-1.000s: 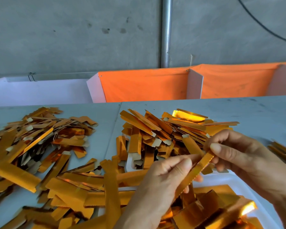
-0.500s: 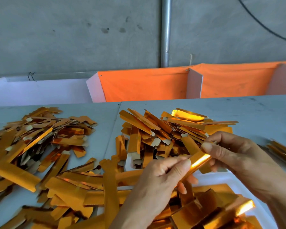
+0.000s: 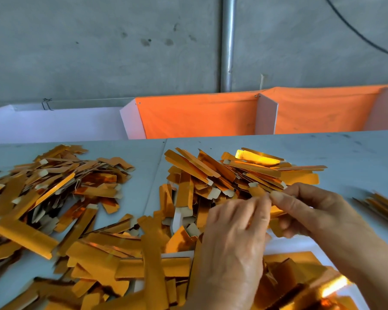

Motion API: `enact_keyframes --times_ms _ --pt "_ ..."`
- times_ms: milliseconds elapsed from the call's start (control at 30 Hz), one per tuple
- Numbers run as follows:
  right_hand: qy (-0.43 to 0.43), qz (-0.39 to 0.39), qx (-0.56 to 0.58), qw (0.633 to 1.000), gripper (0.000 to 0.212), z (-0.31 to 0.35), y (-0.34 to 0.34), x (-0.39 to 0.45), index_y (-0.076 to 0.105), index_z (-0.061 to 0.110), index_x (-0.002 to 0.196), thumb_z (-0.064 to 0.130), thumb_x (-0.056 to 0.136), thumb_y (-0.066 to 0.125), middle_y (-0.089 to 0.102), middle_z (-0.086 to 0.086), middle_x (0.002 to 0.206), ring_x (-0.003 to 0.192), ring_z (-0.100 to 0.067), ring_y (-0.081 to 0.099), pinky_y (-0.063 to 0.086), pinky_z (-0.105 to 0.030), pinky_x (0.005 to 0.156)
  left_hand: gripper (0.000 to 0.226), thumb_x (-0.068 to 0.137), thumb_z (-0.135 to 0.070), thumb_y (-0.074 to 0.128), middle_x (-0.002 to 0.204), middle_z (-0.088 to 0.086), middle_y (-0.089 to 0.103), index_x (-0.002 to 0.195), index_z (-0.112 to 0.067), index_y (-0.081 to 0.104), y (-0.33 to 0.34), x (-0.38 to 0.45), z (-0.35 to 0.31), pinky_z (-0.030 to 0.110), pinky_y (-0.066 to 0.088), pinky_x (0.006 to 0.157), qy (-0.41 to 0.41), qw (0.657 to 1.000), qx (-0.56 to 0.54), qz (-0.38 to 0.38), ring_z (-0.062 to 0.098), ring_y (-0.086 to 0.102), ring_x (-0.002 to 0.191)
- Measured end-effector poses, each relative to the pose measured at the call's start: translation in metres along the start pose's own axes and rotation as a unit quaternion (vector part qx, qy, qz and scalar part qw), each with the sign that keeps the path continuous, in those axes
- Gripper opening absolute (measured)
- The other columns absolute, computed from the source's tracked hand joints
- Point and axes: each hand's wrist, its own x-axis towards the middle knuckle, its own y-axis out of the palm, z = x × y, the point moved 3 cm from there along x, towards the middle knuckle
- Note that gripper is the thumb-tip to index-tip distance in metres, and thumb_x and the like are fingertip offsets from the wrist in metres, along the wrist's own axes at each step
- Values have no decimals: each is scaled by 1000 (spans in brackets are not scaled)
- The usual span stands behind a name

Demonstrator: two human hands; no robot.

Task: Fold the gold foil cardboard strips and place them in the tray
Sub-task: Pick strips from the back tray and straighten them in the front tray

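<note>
Strip [image 3: 276,214] sits between both hands above the tray [image 3: 300,245], mostly hidden by them. Left hand [image 3: 235,238] fingers [image 3: 263,203] pinched shut on its top edge; right hand [image 3: 311,211] fingers closed round its right end. Thumbs meet. Loose strips [image 3: 54,193] heaped on table [image 3: 345,153]; folded pieces [image 3: 300,276] in tray.

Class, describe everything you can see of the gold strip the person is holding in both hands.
The strip is shiny gold foil card, mostly hidden. Only a short piece shows between the left hand and right hand, whose fingertips pinch together over it. It is held above the white tray, in front of a pile of like strips. Its fold cannot be made out.
</note>
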Motion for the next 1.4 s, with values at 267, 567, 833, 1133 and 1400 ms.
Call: enact_keyframes --times_ms 267,567,833,1133,1400 --pt "79 124 199 969 20 -1 -9 0 74 10 70 27 68 64 65 -19 65 54 -18 65 54 -21 48 47 87 -37 56 101 -11 66 129 -17 56 -10 0 7 15 51 70 -27 998 -58 21 3 62 86" --pt "105 132 229 959 28 -6 -9 3 70 2 81 21 64 82 62 -21 60 49 -18 64 53 -22 43 46 90 -39 52 115 -18 60 135 -32 47 -13 -1 10 7 37 86 -52 985 -162 32 -9 39 105" --pt "79 113 243 960 19 -7 -4 6 75 11 77 19 62 66 61 -18 62 56 -27 70 55 -25 46 65 86 -61 20 132 -29 26 148 -41 8 -3 -1 10 17 44 90 -50 960 -254 106 -3 41 113" --pt "30 90 208 974 15 -2 -7 4 71 13 72 24 62 68 63 -24 62 52 -23 65 52 -22 43 57 86 -60 11 121 -22 28 134 -50 -19 -1 -2 4 13 40 81 -28 963 -242 112 0 39 101" --pt "9 103 191 976 63 0 -8 3 69 14 76 52 33 93 66 -15 67 56 -23 67 53 -22 47 46 90 -55 34 124 -38 41 131 -65 15 -6 -5 13 0 35 87 -91 924 -355 108 -16 41 114"
